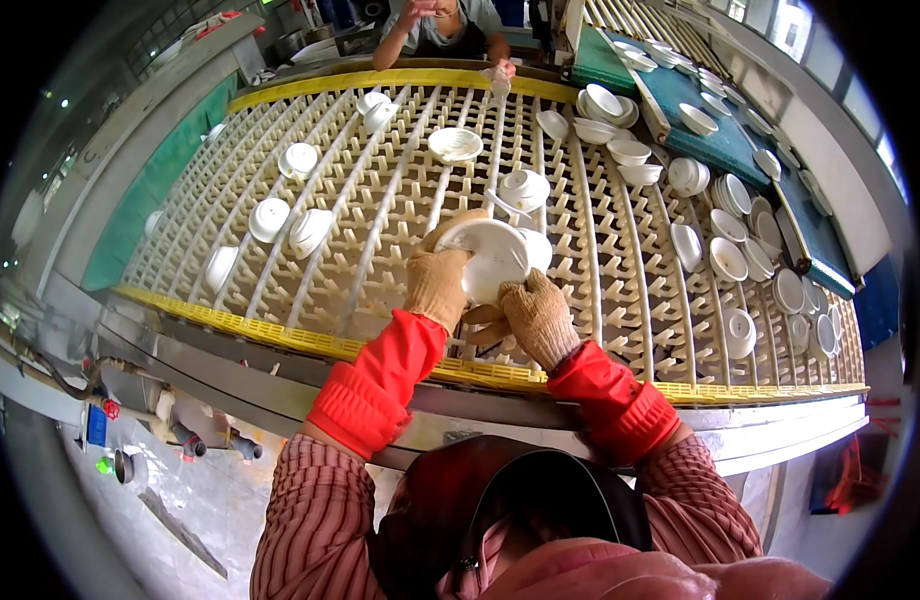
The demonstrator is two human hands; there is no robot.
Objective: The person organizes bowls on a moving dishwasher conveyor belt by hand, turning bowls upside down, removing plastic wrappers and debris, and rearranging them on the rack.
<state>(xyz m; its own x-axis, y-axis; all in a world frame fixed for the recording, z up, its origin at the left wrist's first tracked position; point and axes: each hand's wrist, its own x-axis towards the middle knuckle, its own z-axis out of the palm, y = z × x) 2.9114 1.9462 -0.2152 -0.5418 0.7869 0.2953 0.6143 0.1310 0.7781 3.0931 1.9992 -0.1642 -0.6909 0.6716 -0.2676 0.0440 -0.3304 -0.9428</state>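
A shallow white dish (493,262) is held tilted above the pegged conveyor. My left hand (439,280), in a tan knit glove, grips its left rim with the thumb over the edge. My right hand (536,315), gloved alike, is closed on its lower right edge, some fingers bent beneath. Just behind the dish, a second white piece (536,250) is partly hidden. Beyond it a white bowl (524,189) lies upside down on the pegs, and farther back a white bowl with marks inside (455,146) faces up.
The pegged conveyor (380,245) has yellow edging (270,330) along my side. Scattered white bowls (270,219) sit at left; many more crowd the right, near a stacked group (732,195). A green belt (730,130) carries bowls. Another person (445,30) stands opposite, one hand over the conveyor.
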